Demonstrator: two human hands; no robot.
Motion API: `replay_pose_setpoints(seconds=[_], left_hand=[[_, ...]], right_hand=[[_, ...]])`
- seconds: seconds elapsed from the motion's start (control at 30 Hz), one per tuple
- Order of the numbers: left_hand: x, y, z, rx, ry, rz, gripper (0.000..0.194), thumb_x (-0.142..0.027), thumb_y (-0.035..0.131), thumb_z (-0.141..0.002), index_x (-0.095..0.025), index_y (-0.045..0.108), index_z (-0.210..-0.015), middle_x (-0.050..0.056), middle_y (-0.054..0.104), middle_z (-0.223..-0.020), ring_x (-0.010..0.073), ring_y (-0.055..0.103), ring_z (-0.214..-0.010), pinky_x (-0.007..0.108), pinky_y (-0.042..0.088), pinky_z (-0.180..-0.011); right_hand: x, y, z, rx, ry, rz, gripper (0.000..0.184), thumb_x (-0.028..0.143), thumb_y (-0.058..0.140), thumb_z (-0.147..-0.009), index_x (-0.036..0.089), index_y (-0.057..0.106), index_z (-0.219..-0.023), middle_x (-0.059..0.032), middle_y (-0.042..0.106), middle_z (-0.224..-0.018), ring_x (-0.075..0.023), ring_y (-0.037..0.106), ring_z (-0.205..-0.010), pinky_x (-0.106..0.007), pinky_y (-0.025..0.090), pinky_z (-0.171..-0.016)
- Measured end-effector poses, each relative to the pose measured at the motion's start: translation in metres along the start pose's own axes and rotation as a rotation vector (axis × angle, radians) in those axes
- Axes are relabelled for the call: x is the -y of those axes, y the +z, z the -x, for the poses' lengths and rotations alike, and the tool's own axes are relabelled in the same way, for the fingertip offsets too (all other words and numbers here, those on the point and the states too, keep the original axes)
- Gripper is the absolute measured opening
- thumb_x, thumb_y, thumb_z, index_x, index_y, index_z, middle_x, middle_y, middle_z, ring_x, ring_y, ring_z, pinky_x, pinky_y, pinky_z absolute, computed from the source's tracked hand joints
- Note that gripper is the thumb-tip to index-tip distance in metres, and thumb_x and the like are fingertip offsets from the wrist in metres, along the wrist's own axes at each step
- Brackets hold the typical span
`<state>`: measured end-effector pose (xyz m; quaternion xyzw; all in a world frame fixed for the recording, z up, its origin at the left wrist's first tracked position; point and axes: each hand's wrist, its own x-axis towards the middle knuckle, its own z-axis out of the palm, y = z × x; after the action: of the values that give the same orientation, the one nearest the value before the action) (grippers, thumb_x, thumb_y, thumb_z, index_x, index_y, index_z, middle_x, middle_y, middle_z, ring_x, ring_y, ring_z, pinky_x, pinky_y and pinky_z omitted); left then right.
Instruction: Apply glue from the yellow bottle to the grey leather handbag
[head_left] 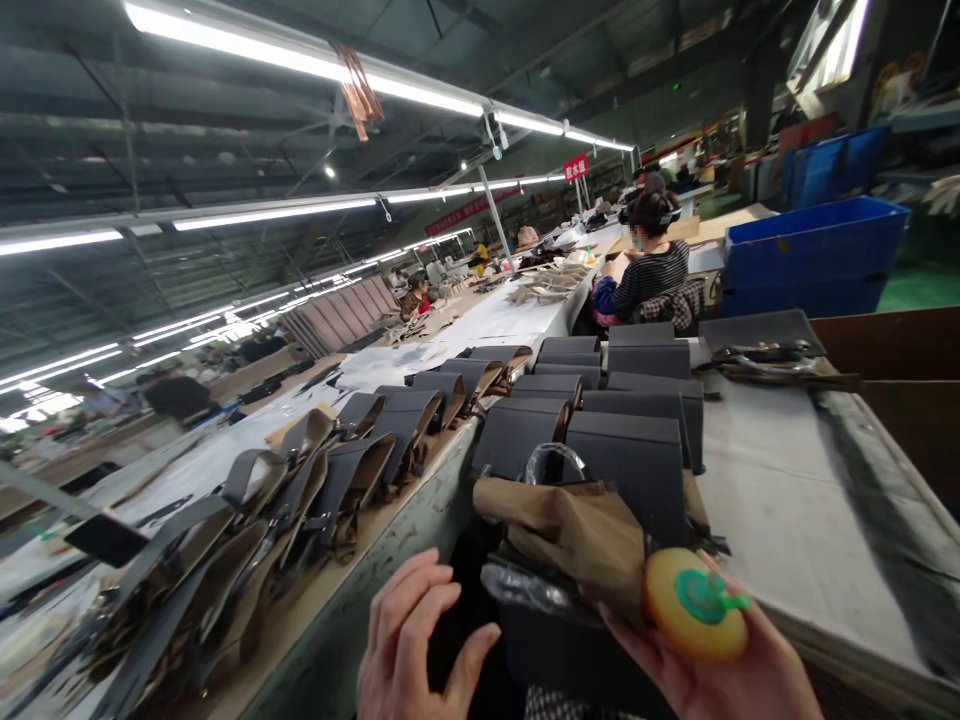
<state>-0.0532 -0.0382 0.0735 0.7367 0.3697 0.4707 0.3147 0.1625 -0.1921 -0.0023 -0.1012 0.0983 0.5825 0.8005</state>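
My left hand is at the bottom centre, empty, with its fingers and thumb apart. My right hand, lower right, holds a yellow squeeze bottle with a green cap and nozzle pointing towards me. Between my hands is a dark grey bag with its brown lining turned out and a handle wrapped in clear plastic. The fingers of my right hand reach the bag's right edge; whether they grip it is hidden. My left hand is beside the bag, apart from it.
Dark grey bag pieces lie in overlapping rows ahead. More part-made bags line the bench on the left. A bag with a handle lies on the right table. A seated person works beyond, near a blue bin.
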Motion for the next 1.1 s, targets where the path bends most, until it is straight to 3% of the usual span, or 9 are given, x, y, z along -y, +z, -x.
replay_pose_setpoints(seconds=[0.2,0.3,0.37,0.53,0.67,0.8,0.93,1.0,1.1], left_hand=[[-0.014,0.026,-0.067,0.551,0.024,0.144,0.060,-0.012,0.095,-0.064,-0.024,0.078,-0.121,0.011,0.066,-0.143,0.0309,0.049,-0.144,0.038,0.025,-0.129],[-0.011,0.043,-0.104,0.908,-0.115,0.349,0.057,-0.036,0.092,-0.071,-0.017,0.077,-0.122,0.016,0.070,-0.136,0.0352,0.056,-0.137,0.041,0.033,-0.124],[-0.006,0.055,-0.123,1.038,-0.160,0.416,0.059,-0.053,0.079,-0.082,-0.012,0.076,-0.125,0.019,0.070,-0.133,0.0352,0.059,-0.134,0.043,0.036,-0.121],[0.010,0.092,-0.137,1.339,0.145,0.147,0.080,-0.017,0.094,-0.058,-0.024,0.070,-0.135,0.014,0.065,-0.144,0.0368,0.055,-0.140,0.051,0.029,-0.125],[0.020,0.120,-0.130,1.372,0.327,0.065,0.085,-0.020,0.097,-0.053,-0.029,0.071,-0.134,0.014,0.067,-0.142,0.0422,0.057,-0.137,0.060,0.030,-0.122],[0.032,0.133,-0.123,1.464,0.250,0.119,0.069,-0.009,0.083,-0.063,-0.029,0.075,-0.128,0.010,0.077,-0.124,0.0367,0.070,-0.118,0.047,0.047,-0.109],[0.045,0.122,-0.105,1.460,0.087,0.125,0.023,-0.009,0.067,-0.078,-0.021,0.084,-0.088,0.005,0.077,-0.085,0.0254,0.071,-0.082,0.030,0.053,-0.081],[0.047,0.109,-0.087,1.370,0.054,0.107,0.026,-0.012,0.057,-0.088,-0.019,0.082,-0.088,0.006,0.075,-0.087,0.0230,0.067,-0.082,0.027,0.049,-0.079],[0.045,0.086,-0.058,1.175,-0.088,0.114,0.028,-0.016,0.054,-0.096,-0.019,0.081,-0.092,0.007,0.074,-0.090,0.0221,0.064,-0.085,0.025,0.047,-0.079]], right_hand=[[-0.001,0.007,0.001,0.052,0.026,0.116,0.035,0.042,0.092,-0.076,0.017,0.084,-0.099,-0.0108,0.079,-0.112,-0.0393,0.070,-0.114,-0.052,0.051,-0.108],[0.000,0.013,0.005,0.063,0.044,0.177,0.040,0.049,0.090,-0.078,0.015,0.084,-0.099,-0.0124,0.079,-0.113,-0.0413,0.070,-0.113,-0.050,0.050,-0.107],[0.000,0.017,0.007,0.058,0.051,0.189,0.038,0.049,0.089,-0.078,0.016,0.084,-0.099,-0.0117,0.080,-0.112,-0.0408,0.071,-0.111,-0.048,0.051,-0.105],[0.000,0.022,0.010,0.046,0.032,0.172,0.031,0.045,0.091,-0.077,0.021,0.085,-0.097,-0.0072,0.081,-0.108,-0.0412,0.073,-0.107,-0.049,0.054,-0.099],[-0.002,0.020,0.007,0.050,0.046,0.185,0.033,0.046,0.090,-0.078,0.020,0.085,-0.097,-0.0088,0.081,-0.107,-0.0399,0.075,-0.101,-0.050,0.055,-0.097],[-0.003,0.015,0.005,0.052,0.059,0.186,0.034,0.048,0.088,-0.080,0.020,0.085,-0.099,-0.0104,0.080,-0.108,-0.0398,0.074,-0.103,-0.050,0.054,-0.098],[0.000,0.007,0.007,0.035,0.067,0.167,0.040,0.052,0.087,-0.082,0.018,0.084,-0.102,-0.0137,0.079,-0.111,-0.0381,0.073,-0.109,-0.050,0.052,-0.103],[0.005,0.000,0.010,0.068,0.125,0.176,0.048,0.056,0.087,-0.080,0.014,0.083,-0.104,-0.0176,0.078,-0.113,-0.0396,0.071,-0.113,-0.047,0.053,-0.100],[0.023,-0.017,0.017,0.069,0.131,0.193,0.047,0.054,0.081,-0.087,0.011,0.081,-0.105,-0.0186,0.076,-0.118,-0.0345,0.075,-0.099,-0.034,0.060,-0.075]])
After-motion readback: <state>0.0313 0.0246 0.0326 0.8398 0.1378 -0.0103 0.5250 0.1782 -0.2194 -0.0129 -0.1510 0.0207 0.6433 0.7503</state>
